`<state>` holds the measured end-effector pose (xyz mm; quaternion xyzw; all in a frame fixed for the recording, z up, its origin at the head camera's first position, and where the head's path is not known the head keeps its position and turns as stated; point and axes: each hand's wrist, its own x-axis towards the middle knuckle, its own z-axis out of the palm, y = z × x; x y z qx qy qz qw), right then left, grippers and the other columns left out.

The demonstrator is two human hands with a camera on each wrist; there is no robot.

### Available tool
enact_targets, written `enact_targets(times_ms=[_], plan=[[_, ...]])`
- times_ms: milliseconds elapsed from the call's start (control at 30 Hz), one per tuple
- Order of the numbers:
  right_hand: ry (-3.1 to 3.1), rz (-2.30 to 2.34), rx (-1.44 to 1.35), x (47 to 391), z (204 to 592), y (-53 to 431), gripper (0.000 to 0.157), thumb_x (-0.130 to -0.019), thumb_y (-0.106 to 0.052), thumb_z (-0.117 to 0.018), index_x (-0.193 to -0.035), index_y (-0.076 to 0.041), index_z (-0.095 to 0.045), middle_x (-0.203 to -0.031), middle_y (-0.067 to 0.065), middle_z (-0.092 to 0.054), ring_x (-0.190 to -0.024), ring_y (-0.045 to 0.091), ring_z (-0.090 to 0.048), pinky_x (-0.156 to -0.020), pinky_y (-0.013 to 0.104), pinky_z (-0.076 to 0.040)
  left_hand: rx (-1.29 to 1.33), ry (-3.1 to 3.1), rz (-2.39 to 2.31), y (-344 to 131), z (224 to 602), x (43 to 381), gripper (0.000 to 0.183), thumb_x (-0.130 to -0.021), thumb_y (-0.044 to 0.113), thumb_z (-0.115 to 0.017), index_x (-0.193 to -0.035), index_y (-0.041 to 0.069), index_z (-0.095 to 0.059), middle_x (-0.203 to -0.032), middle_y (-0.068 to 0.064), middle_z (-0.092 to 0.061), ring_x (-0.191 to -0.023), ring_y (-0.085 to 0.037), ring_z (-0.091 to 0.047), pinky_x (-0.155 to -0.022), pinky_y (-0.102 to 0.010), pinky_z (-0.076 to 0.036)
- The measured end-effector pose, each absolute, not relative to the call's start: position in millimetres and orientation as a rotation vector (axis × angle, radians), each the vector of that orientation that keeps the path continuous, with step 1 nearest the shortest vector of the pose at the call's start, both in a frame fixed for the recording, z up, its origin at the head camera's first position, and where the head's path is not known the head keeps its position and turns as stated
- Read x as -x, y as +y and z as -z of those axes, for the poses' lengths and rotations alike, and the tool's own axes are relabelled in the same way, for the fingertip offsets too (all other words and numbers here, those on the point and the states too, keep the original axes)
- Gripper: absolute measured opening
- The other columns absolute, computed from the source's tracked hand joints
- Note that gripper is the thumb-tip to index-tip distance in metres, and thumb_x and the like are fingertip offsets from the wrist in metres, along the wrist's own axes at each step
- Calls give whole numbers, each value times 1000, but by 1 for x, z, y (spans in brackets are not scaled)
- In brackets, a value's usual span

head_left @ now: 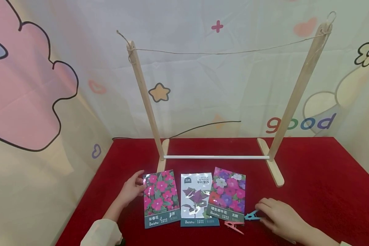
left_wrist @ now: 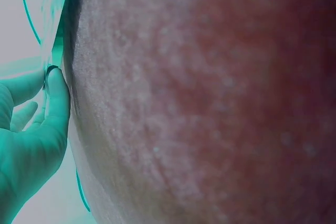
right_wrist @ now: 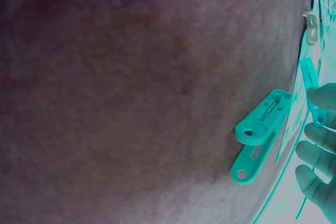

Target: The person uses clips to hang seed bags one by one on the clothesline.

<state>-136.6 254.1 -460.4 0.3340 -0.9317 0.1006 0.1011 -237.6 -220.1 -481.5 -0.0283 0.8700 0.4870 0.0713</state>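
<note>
Three glossy seed packets lie side by side on the red cloth. My left hand pinches the left edge of the pink-flowered packet; the left wrist view has thumb and finger meeting at its edge. Beside it is the white packet with a purple plant. The mixed-flower packet overlaps the white one's right side. My right hand pinches a blue clothespin beside that packet's lower right corner. A pink clothespin is at the same packet's bottom edge.
Behind the packets stands a wooden frame with a string between its post tops and a white bar low down. In the right wrist view another clothespin lies on the cloth near the right hand. A printed curtain hangs behind.
</note>
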Motion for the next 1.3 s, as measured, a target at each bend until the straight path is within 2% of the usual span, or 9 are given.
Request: enact_targets(times_ms=[500, 900, 1300], plan=[[-2591, -240, -989, 145, 451, 251, 43, -59, -22, -79, -98, -16, -63, -87, -10, -56, -75, 4, -51, -62, 21, -50, 92, 2504, -1651, -222, 477, 238, 46, -85, 6, -54, -128, 6, -37, -108, -17, -50, -84, -21, -55, -73, -35, -53], [-2624, -255, -973, 150, 434, 247, 42, -60, -21, -79, -97, -14, -62, -89, -6, -61, -78, 10, -57, -64, 28, -52, 54, 2486, -1751, -219, 467, 240, 42, -86, 4, -52, -125, 11, -38, -104, -18, -51, -81, -21, -56, -74, -36, -52], [-2586, -205, -923, 160, 418, 243, 47, -56, -20, -82, -99, -16, -61, -89, -6, -61, -81, 9, -57, -65, 26, -52, 84, 2502, -1764, -217, 453, 245, 42, -88, 7, -50, -127, 16, -36, -107, -15, -51, -86, -21, -57, -76, -34, -52]])
